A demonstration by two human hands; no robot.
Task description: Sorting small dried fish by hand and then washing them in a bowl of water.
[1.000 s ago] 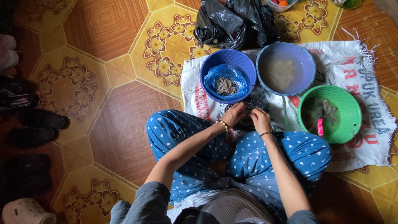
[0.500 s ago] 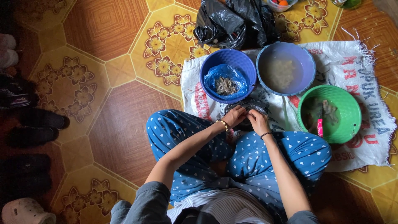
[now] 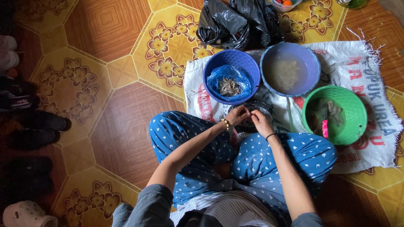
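Two bare hands meet in the head view, just past the crossed knees of a person sitting on the patterned brown and yellow tile floor (image 3: 105, 122) in blue spotted trousers (image 3: 303, 155). The left hand (image 3: 238, 115), with a gold bracelet at the wrist, and the right hand (image 3: 260, 122), with a dark band at the wrist, have their fingertips drawn together over a dark crumpled plastic bag (image 3: 256, 107) that lies on a white woven sack with red and dark print (image 3: 370, 84) spread on the floor. The fingers of both hands are curled and pinched inward toward each other, seemingly on something small; what it is cannot be told, as it is too small to make out.

Three round plastic basins stand on the sack. Near the sack's far left corner, just beyond the hands, is a dark blue basin (image 3: 214, 67) lined with a blue plastic bag (image 3: 219, 75) that holds a small heap of tiny greyish fish (image 3: 229, 87). Beside it, toward the far edge, a lighter blue basin (image 3: 311, 63) holds cloudy water. Toward the sack's right edge a green basin (image 3: 353, 109) holds water, a few pale pieces and a tool with a pink handle (image 3: 325, 128).

A black plastic bag (image 3: 235, 21) lies bunched on the floor beyond the sack's far edge. Several dark shoes (image 3: 38, 122) and a pale clog (image 3: 25, 215) line the floor's left edge.
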